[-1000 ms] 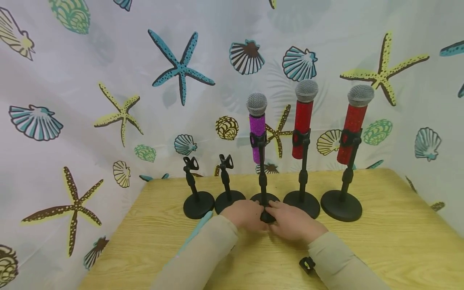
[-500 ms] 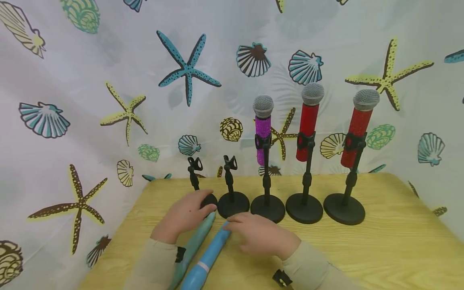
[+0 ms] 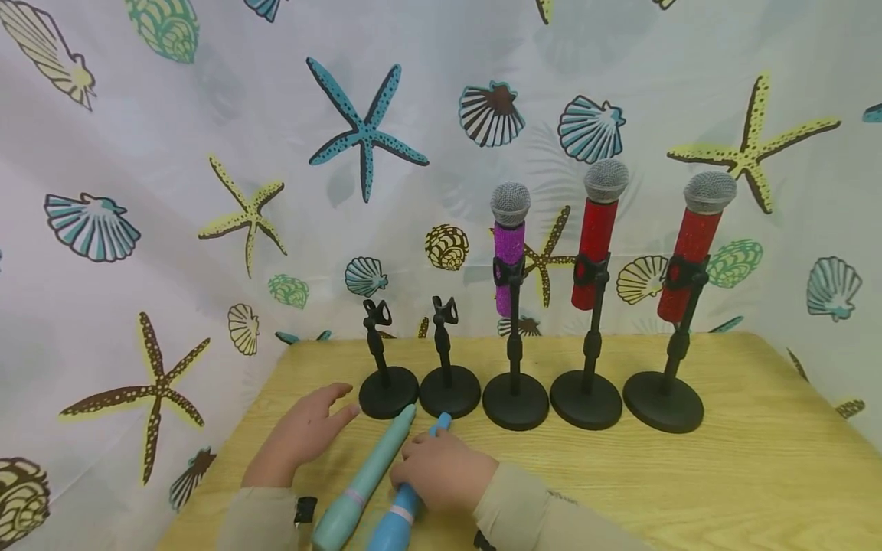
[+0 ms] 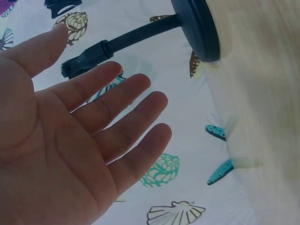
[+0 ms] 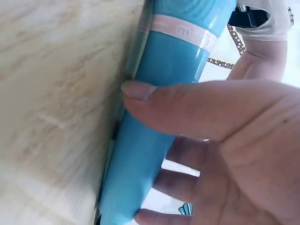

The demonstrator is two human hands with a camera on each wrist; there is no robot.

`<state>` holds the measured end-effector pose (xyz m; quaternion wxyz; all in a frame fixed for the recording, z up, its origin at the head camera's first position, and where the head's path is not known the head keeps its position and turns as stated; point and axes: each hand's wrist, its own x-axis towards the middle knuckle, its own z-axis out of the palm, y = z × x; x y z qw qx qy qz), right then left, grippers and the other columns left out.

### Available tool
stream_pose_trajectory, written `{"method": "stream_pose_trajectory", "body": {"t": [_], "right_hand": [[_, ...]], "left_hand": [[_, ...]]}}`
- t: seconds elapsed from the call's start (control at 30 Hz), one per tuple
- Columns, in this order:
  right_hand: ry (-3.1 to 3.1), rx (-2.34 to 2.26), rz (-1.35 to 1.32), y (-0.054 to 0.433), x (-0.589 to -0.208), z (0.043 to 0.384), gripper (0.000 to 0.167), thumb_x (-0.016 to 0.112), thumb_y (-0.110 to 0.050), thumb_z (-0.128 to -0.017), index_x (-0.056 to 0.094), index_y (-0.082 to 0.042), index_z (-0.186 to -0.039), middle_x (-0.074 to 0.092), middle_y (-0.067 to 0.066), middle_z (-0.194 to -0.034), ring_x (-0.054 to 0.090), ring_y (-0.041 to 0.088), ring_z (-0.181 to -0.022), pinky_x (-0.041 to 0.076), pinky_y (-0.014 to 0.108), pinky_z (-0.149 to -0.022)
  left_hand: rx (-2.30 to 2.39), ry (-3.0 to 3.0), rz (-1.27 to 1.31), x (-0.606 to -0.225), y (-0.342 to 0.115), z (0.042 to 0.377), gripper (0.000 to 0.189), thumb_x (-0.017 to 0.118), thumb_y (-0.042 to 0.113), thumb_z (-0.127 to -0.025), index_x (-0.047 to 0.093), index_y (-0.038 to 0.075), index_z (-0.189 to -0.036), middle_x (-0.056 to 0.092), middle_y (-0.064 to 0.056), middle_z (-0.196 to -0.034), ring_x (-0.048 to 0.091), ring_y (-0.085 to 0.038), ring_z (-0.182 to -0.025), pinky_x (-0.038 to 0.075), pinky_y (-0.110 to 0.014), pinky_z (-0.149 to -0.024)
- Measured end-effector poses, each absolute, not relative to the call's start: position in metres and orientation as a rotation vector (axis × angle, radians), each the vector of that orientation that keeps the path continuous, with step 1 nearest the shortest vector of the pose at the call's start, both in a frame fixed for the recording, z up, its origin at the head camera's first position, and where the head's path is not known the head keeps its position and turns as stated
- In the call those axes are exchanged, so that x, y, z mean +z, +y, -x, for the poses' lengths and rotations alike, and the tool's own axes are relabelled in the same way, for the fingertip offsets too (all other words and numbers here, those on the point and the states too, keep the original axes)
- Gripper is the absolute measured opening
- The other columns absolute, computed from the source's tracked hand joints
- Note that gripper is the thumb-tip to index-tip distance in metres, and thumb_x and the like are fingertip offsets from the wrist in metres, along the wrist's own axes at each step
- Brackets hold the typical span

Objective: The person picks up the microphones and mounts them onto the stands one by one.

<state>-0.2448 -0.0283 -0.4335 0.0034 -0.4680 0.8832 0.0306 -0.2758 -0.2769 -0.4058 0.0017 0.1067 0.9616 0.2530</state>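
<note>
My right hand [image 3: 444,471] holds a bright blue tapered stick [image 3: 391,528] with a pink band, low on the wooden table. In the right wrist view the thumb lies across its blue body [image 5: 145,150] and the fingers are on the far side. Just left of it lies a similar pale teal stick [image 3: 372,467], also pink-banded. My left hand [image 3: 299,436] is spread beside that one and holds nothing, its palm showing in the left wrist view. Two bare black microphone stands, the leftmost [image 3: 388,394] and its neighbour [image 3: 449,392], stand behind the sticks.
To the right, three taller stands hold a purple microphone [image 3: 510,239] and two red ones, the middle red microphone [image 3: 596,229] and the right red microphone [image 3: 692,237]. A shell-patterned curtain [image 3: 413,69] hangs behind the wooden table [image 3: 689,482].
Both hands have left the base of the purple microphone's stand and moved left. My left hand passed the leftmost stand and drew back; my right hand has taken hold of the blue stick.
</note>
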Motion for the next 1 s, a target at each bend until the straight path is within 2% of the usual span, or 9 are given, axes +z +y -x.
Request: {"method": "stream_pose_trajectory", "body": {"t": [0.17,0.3,0.43,0.6,0.67,0.73,0.83,0.93,1.0], "right_hand": [[2.735,0.034,1.595,-0.013,-0.431,0.251,0.039,0.082,-0.013,-0.083,0.073,-0.040,-0.109,0.061,-0.018,-0.097,0.053,0.004,-0.085,0.048,0.027,-0.073],[2.692,-0.225,1.600,0.018,-0.422,0.259,0.038,0.076,-0.011,-0.086,0.072,-0.036,-0.114,0.062,-0.018,-0.106,0.055,0.001,-0.093,0.048,0.023,-0.082],[2.671,-0.507,1.444,0.048,-0.411,0.263,0.036,0.073,-0.015,-0.092,0.068,-0.029,-0.124,0.062,-0.016,-0.116,0.057,0.001,-0.100,0.049,0.029,-0.091],[2.650,-0.782,1.153,0.082,-0.399,0.266,0.030,0.068,-0.027,-0.099,0.061,-0.022,-0.128,0.065,-0.013,-0.111,0.061,0.004,-0.097,0.052,0.037,-0.086],[2.653,-0.881,1.048,0.095,-0.394,0.268,0.030,0.063,-0.031,-0.102,0.057,-0.020,-0.129,0.065,-0.011,-0.109,0.064,0.007,-0.097,0.053,0.039,-0.084],[2.663,-0.981,0.957,0.107,-0.387,0.270,0.032,0.060,-0.033,-0.104,0.054,-0.016,-0.130,0.065,-0.006,-0.110,0.066,0.012,-0.098,0.053,0.042,-0.085],[2.703,-1.095,0.854,0.123,-0.376,0.270,0.038,0.058,-0.034,-0.105,0.050,-0.012,-0.135,0.066,0.003,-0.117,0.067,0.020,-0.105,0.053,0.048,-0.088],[2.736,-1.171,0.788,0.136,-0.367,0.270,0.038,0.057,-0.033,-0.105,0.049,-0.009,-0.134,0.065,0.008,-0.120,0.066,0.026,-0.108,0.052,0.052,-0.089],[2.765,-1.195,0.770,0.142,-0.363,0.271,0.040,0.057,-0.032,-0.106,0.048,-0.007,-0.136,0.064,0.011,-0.122,0.065,0.029,-0.110,0.052,0.053,-0.090]], "left_hand": [[0.859,2.996,-0.386,-0.395,-0.259,0.281,0.061,0.056,0.048,-0.102,0.051,0.007,-0.148,0.052,-0.014,-0.147,0.047,-0.037,-0.136,0.038,-0.057,-0.106],[0.936,2.965,-0.448,-0.382,-0.226,0.294,0.059,0.057,0.044,-0.103,0.049,0.010,-0.150,0.049,-0.010,-0.151,0.043,-0.034,-0.139,0.035,-0.056,-0.110],[0.986,2.937,-0.479,-0.376,-0.193,0.312,0.056,0.054,0.041,-0.105,0.046,0.011,-0.152,0.048,-0.010,-0.152,0.044,-0.034,-0.139,0.034,-0.056,-0.111],[1.088,2.846,-0.404,-0.381,-0.163,0.334,0.058,0.047,0.040,-0.108,0.039,0.006,-0.155,0.047,-0.016,-0.152,0.045,-0.037,-0.138,0.035,-0.055,-0.111],[1.168,2.810,-0.361,-0.383,-0.154,0.341,0.057,0.046,0.040,-0.108,0.041,0.005,-0.153,0.048,-0.017,-0.151,0.045,-0.038,-0.138,0.035,-0.056,-0.110],[1.248,2.782,-0.340,-0.384,-0.145,0.347,0.052,0.045,0.040,-0.109,0.048,0.005,-0.148,0.052,-0.017,-0.145,0.049,-0.038,-0.134,0.039,-0.056,-0.106],[1.299,2.807,-0.328,-0.384,-0.134,0.354,0.041,0.045,0.037,-0.109,0.057,0.006,-0.134,0.061,-0.014,-0.127,0.058,-0.035,-0.118,0.046,-0.053,-0.096],[1.287,2.877,-0.342,-0.385,-0.128,0.357,0.032,0.046,0.035,-0.109,0.060,0.009,-0.120,0.063,-0.010,-0.109,0.060,-0.030,-0.100,0.047,-0.048,-0.084],[1.265,2.910,-0.362,-0.386,-0.127,0.358,0.030,0.046,0.036,-0.109,0.060,0.011,-0.118,0.062,-0.007,-0.106,0.060,-0.028,-0.095,0.047,-0.047,-0.081]]}}
